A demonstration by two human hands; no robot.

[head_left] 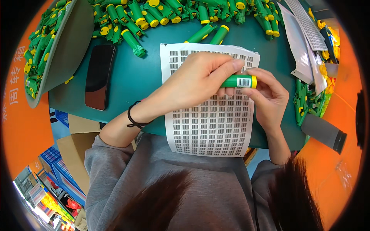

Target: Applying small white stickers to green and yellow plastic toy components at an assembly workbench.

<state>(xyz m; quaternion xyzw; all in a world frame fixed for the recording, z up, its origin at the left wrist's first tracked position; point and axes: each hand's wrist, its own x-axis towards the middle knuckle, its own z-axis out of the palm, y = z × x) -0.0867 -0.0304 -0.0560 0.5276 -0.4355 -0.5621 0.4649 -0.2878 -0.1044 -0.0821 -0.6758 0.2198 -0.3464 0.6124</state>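
A: What lies nearest?
B: A soft grey sweatshirt [208,188]. Above it, one thin white sheet [212,150], printed with a regular grid of small barcodes, overhangs the near edge of the smooth dark-green bench [142,81].

A: And the hands?
B: Two, both over the sheet. The left hand [204,75], a knotted black cord [130,115] about its wrist, is closed around one green tube [230,81]. The right hand [271,92] pinches the tube's yellow end [254,82] between thumb and finger. One rectangular white label [243,82] sits on the curved wall beside that end.

A: What flanks them?
B: At right, one matt grey cylinder [320,131] with a dark end; at left, one flat, glossy black phone [100,77].

A: Farther off?
B: Two loose tubes [220,35] just beyond the sheet, and one more [133,43] near the phone. Behind them spreads a heap of similar yellow-ended tubes [154,15], overlapping too closely to count.
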